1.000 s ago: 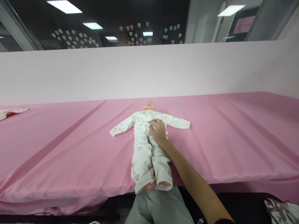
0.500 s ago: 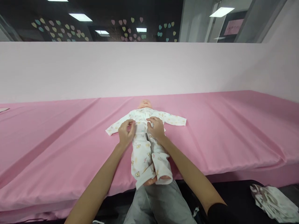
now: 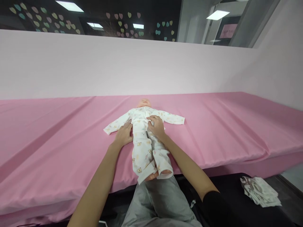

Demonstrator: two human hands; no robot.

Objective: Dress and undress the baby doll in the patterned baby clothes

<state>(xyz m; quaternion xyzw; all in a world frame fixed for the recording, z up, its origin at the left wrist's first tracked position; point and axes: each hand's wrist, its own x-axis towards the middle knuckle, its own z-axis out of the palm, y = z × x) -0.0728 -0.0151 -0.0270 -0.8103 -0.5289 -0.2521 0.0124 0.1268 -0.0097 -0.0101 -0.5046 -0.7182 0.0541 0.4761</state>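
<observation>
**Two hands on a dressed doll at the edge of a pink-covered desk**

A long desk [image 3: 213, 126] draped in smooth pink cloth runs across the whole view, with shallow creases fanning out toward its near edge. Behind it stands a pale pink wall [image 3: 94, 63], and above that a dark glass strip dotted with pastel paper hearts [image 3: 123, 15] and reflected ceiling lights. Below the desk edge, at the lower right, one crumpled patterned cloth [image 3: 259, 190] lies on a dark surface.

One baby doll [image 3: 145, 138] lies on its back near the middle of the desk, head toward the wall and feet reaching the near edge, just above the person's grey-trousered lap [image 3: 158, 205]. It wears a white one-piece suit printed with small yellow and orange figures. Both sleeves stretch flat out to the sides, and the two legs lie close together, with bare toes showing at the cuffs.

Two hands are in view, both the person's own. The left hand [image 3: 123, 135] rests flat, its grip released, fingers spread on the cloth and against the doll's side under the sleeve. The right hand [image 3: 156, 126] sits on the doll's chest with fingers curled, its grip pinching the front of the suit near the middle closure.
</observation>
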